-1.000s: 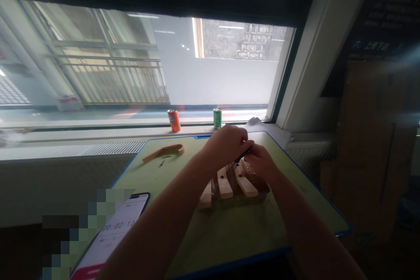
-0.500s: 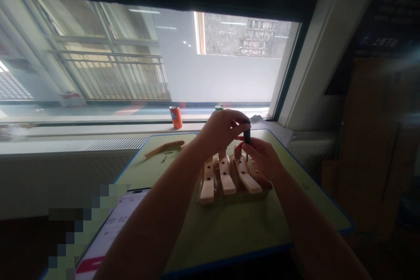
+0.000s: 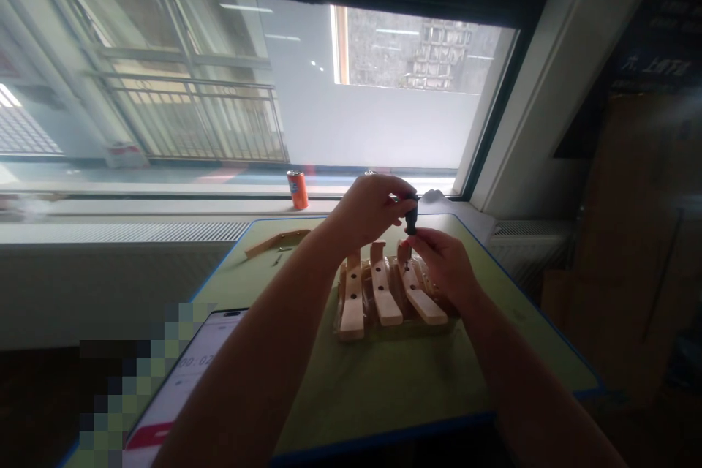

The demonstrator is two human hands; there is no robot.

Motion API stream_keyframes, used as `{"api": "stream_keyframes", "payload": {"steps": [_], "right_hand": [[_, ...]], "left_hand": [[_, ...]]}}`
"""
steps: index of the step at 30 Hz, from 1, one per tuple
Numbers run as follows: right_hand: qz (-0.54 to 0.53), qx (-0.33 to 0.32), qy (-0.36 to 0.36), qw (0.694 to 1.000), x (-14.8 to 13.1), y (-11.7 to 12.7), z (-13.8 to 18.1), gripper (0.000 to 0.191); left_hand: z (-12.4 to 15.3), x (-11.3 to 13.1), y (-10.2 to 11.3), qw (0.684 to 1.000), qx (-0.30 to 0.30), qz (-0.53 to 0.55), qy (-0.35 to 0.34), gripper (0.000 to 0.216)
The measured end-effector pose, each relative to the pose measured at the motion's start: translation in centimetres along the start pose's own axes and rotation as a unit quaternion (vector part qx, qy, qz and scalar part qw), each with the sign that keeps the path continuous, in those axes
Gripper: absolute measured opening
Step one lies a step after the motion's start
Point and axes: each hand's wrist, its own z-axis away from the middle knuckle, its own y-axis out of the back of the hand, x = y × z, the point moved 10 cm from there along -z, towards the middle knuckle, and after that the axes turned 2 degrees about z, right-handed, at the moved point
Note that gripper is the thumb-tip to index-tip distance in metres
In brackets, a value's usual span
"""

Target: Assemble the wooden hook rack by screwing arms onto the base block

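My left hand (image 3: 376, 208) is closed around the black handle of a screwdriver (image 3: 412, 216), which stands nearly upright. The fingers of my right hand (image 3: 443, 259) pinch together just below that handle, around the shaft. Under them is the upper part of the right curved wooden piece (image 3: 425, 305), where the screwdriver's tip points near a dark hole. Beside it lie a middle wooden piece (image 3: 388, 307) and a left wooden piece (image 3: 352, 316), each with two dark holes. All three rest on a clear plastic-wrapped pack (image 3: 368, 316).
Another curved wooden piece (image 3: 266, 243) and a few screws (image 3: 281, 256) lie at the table's back left. A phone with a timer (image 3: 189, 358) is at the left, partly behind my forearm. An orange can (image 3: 297, 190) stands on the windowsill. The green table (image 3: 384, 387) has a blue edge.
The view has shifted slightly, so the wooden pieces appear a little further right. Both hands keep their hold on the screwdriver, whose handle now leans slightly differently.
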Motion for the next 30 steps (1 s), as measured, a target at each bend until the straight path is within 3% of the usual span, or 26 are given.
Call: {"api": "stream_keyframes", "payload": {"steps": [18, 30], "right_hand": [[0.041, 0.005, -0.007, 0.999, 0.8, -0.1, -0.2, 0.024], [0.012, -0.009, -0.015, 1.0, 0.8, -0.4, 0.0, 0.023]], "left_hand": [[-0.1, -1.2, -1.1, 1.0, -0.026, 0.009, -0.001, 0.021], [-0.1, -1.3, -1.0, 0.999, -0.033, -0.008, 0.005, 0.02]]}}
